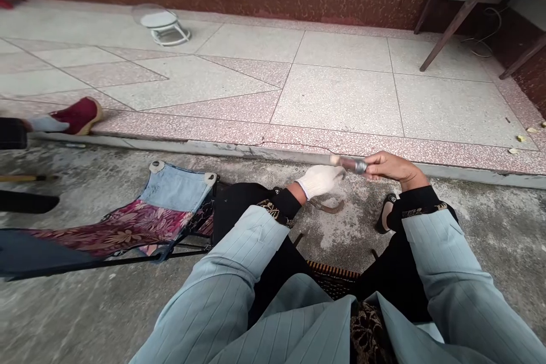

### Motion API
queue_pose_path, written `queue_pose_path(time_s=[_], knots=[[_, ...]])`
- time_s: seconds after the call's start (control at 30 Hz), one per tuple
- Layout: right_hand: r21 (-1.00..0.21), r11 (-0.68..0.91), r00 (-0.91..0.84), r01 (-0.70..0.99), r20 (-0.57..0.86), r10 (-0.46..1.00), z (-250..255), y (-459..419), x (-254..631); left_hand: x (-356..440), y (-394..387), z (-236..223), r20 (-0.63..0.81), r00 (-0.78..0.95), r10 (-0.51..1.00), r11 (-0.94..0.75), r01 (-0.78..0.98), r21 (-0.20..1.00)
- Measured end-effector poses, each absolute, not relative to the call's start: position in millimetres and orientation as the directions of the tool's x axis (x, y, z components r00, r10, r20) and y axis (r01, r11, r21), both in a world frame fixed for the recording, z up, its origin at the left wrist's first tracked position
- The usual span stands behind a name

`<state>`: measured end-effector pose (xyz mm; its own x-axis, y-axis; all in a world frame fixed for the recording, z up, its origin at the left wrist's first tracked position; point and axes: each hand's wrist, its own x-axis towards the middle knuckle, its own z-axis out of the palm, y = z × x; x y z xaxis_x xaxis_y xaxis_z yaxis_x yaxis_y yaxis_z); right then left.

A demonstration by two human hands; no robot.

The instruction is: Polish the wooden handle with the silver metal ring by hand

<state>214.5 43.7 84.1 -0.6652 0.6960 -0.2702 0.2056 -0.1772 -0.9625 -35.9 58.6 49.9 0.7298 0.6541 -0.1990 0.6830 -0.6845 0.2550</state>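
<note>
My right hand (pixel 390 168), bare, is closed on one end of a short rod-like handle (pixel 347 164). The handle has a pale tip, a reddish-brown middle and silvery wire coiled near my fingers, and motion blurs it. Just left of and below it, my left hand (pixel 319 181) wears a white knitted glove. Its fingers are curled, and what they hold, if anything, I cannot make out. A curved brown strip (pixel 331 207) shows beneath the gloved hand, over the concrete; whether the hand touches it is unclear.
A raised tiled step (pixel 336 99) runs in front of me. Left is a folding chair (pixel 160 216) with flowered fabric. A small white stool (pixel 164 25) and a wooden table (pixel 458 17) stand farther back. Another person's red shoe (pixel 81 115) rests at the step's edge.
</note>
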Motion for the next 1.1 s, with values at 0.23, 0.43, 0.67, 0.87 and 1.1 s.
queue_pose_path(time_s=[0.23,0.43,0.67,0.87,1.1], knots=[[-0.914,-0.383,-0.258,-0.135,-0.341,0.904,72.2,45.5,205.2,-23.9,48.9,40.0,-0.263,0.745,0.613,-0.696,0.667,0.265],[-0.916,-0.364,-0.141,-0.168,-0.343,0.929,63.6,50.9,199.2,-18.5,43.4,39.1,-0.272,0.745,0.61,-0.671,0.667,0.323],[-0.53,-0.156,-0.097,0.833,-0.419,0.903,53.7,53.6,189.7,-19.9,41.3,44.5,-0.287,0.798,0.53,-0.758,0.598,0.262],[-0.698,-0.076,-0.636,0.712,-0.688,0.349,73.0,41.3,196.0,-30.0,52.8,58.5,-0.199,0.781,0.593,-0.712,0.623,0.324],[-0.973,-0.162,-0.565,0.166,-0.228,0.792,93.1,41.3,214.3,-27.7,54.0,58.7,-0.199,0.722,0.663,-0.552,0.651,0.521]])
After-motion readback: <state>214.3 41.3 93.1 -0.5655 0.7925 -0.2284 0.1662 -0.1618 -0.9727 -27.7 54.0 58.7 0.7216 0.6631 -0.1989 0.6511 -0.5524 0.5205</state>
